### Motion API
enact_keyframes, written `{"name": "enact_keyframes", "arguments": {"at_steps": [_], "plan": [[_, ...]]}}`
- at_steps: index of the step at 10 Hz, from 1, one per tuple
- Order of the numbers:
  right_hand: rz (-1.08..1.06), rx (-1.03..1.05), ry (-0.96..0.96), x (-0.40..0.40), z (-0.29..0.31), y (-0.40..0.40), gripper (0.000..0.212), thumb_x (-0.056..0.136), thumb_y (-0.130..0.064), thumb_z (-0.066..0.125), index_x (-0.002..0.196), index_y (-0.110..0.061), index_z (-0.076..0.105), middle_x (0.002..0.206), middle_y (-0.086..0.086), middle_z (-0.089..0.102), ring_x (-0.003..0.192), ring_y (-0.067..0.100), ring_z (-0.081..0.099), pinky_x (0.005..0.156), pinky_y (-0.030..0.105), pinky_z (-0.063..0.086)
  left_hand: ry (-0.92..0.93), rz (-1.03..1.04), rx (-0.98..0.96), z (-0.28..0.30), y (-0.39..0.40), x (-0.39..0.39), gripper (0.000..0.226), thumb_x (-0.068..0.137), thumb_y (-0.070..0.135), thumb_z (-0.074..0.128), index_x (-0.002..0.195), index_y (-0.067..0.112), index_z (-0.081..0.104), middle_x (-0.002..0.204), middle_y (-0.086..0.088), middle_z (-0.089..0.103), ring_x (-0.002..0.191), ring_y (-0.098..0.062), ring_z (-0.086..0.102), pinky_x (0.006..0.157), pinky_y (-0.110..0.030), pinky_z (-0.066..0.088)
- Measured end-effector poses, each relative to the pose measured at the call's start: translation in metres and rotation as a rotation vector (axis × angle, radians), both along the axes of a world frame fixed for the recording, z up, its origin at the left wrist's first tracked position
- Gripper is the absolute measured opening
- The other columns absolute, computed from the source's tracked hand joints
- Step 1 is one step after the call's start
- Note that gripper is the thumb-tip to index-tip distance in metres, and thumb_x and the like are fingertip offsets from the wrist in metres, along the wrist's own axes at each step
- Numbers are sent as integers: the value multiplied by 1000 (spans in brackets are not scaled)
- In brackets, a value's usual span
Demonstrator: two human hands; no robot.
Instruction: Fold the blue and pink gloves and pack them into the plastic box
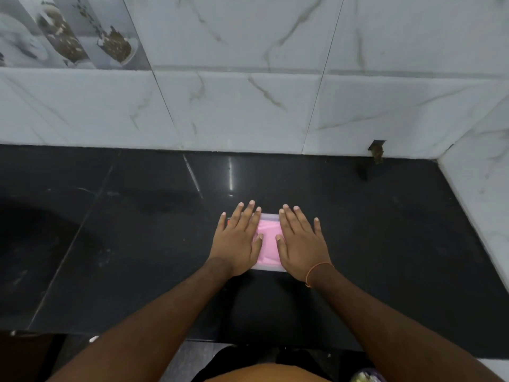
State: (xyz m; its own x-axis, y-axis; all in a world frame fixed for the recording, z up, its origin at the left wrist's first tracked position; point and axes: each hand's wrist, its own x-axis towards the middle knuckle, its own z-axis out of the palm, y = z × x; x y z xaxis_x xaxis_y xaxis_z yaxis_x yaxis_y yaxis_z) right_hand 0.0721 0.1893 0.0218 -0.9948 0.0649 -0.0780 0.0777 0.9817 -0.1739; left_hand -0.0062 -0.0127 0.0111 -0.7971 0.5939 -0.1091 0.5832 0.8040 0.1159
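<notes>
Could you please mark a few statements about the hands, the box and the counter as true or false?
1. Both hands, left hand and right hand, lie flat on the plastic box. True.
2. Something pink shows between the hands. True.
3. The box sits on a white wooden table. False: it sits on a dark, glossy counter.
4. A blue glove lies on the counter beside the box. False: no blue glove is visible anywhere.
5. The right wrist wears a thin orange band. True.
6. The wall behind the counter is bare brick. False: it is pale marbled tile.
</notes>
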Motion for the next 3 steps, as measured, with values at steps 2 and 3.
{"name": "enact_keyframes", "arguments": {"at_steps": [2, 3], "plan": [[-28, 38, 25, 2, 5, -3, 69, 105, -48, 15, 169, -23, 3, 177, -6, -9, 163, 17, -11, 128, 64, 10, 55, 10, 1, 8, 0, 5, 74, 111, 60, 11, 177, 27, 5, 184, 4, -11, 172, -24, -10, 133, -56, -12], [-39, 35, 152, 8, 11, -9, 72, 106, -52, 25, 169, -22, 7, 177, -4, -9, 163, 19, -6, 127, 64, 10, 176, 18, 106, 23, 0, 15, 77, 111, 67, 22, 176, 25, 17, 185, -3, 1, 171, -31, 0, 132, -63, -2]]}}
